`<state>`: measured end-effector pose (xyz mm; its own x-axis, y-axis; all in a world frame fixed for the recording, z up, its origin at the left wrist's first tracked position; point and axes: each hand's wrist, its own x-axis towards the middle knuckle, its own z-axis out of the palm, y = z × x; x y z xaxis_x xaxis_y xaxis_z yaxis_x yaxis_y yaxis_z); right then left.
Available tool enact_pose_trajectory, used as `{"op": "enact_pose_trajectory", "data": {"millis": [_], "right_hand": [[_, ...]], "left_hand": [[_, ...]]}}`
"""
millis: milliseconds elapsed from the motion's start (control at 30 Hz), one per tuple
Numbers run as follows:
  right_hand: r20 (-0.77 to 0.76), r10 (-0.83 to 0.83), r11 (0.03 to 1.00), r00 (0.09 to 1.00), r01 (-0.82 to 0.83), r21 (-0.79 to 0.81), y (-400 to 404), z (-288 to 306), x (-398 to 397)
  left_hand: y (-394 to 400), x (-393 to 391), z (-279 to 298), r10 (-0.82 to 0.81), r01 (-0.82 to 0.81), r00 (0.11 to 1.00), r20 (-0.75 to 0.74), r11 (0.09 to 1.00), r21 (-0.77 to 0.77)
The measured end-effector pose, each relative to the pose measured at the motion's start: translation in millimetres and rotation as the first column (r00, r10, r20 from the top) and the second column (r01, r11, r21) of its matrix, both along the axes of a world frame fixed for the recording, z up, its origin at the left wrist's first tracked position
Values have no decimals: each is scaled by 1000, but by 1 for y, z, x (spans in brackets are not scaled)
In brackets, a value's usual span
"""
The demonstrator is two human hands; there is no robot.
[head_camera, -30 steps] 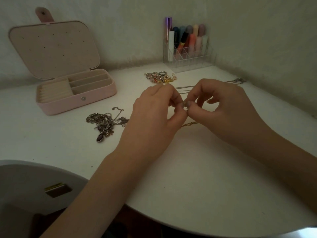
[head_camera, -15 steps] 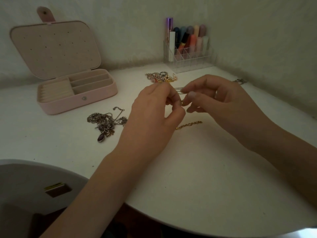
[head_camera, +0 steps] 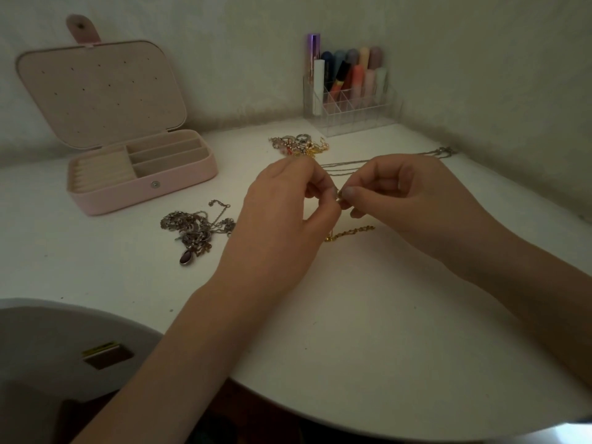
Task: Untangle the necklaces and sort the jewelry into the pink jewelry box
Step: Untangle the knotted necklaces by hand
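Note:
My left hand (head_camera: pixel 288 206) and my right hand (head_camera: pixel 407 197) meet above the middle of the white table (head_camera: pixel 368 315), fingertips pinching a small piece of a gold chain (head_camera: pixel 350 233) whose loose end lies on the table below them. A thin silver necklace (head_camera: pixel 400 160) stretches from behind my hands toward the right wall. A tangle of silver necklaces with a dark oval pendant (head_camera: pixel 195 230) lies left of my left hand. The pink jewelry box (head_camera: pixel 144 190) stands open at the back left, its compartments showing nothing inside.
A heap of rings and small gold and pink pieces (head_camera: pixel 299 145) lies behind my hands. A clear organiser with lipsticks and tubes (head_camera: pixel 349 91) stands against the back wall. A white rounded seat (head_camera: pixel 64 347) sits at the lower left, below the table's curved front edge.
My right hand had opened and drawn slightly away half a second ago; its fingertips are now back against my left hand's, pinching the chain again. The gold chain's loose end stayed on the table.

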<state>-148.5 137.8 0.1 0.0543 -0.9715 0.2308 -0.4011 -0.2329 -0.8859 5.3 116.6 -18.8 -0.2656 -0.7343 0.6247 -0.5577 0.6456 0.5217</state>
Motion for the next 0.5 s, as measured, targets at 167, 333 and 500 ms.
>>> {"op": "enact_pose_trajectory", "data": {"millis": [167, 333, 500], "right_hand": [[-32, -16, 999, 999, 15, -32, 0, 0, 0], [-160, -86, 989, 983, 65, -131, 0, -2, -1], [-144, -112, 981, 983, 86, -174, -1, 0, -5]], "left_hand": [[2, -1, 1, -11, 11, 1000, 17, 999, 35], [5, -1, 2, -22, 18, 999, 50, 996, 93], [5, 0, 3, -19, 16, 1000, 23, 992, 128]]}}
